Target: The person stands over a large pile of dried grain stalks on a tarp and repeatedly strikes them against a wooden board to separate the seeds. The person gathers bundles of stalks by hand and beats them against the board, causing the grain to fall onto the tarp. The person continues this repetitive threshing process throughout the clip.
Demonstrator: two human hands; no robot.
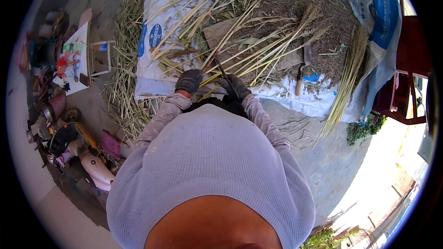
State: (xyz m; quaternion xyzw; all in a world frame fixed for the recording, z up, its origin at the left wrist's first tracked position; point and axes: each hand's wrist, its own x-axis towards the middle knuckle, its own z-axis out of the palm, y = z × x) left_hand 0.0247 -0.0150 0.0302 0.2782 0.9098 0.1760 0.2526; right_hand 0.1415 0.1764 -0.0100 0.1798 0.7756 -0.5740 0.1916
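Behind chest, gloved hands (212,85) partly hidden, stalks (240,60)

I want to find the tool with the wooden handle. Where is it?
In the head view, the wooden-handled tool lies on the white sacks, right of both gloved hands, against the heap of dry chaff.

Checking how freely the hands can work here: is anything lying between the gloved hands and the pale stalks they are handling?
Nothing visible does. The left hand and right hand, both in dark gloves, are already on the stalks at their near ends. A dark thin tool rises between the hands. Whether either grip is closed cannot be told.
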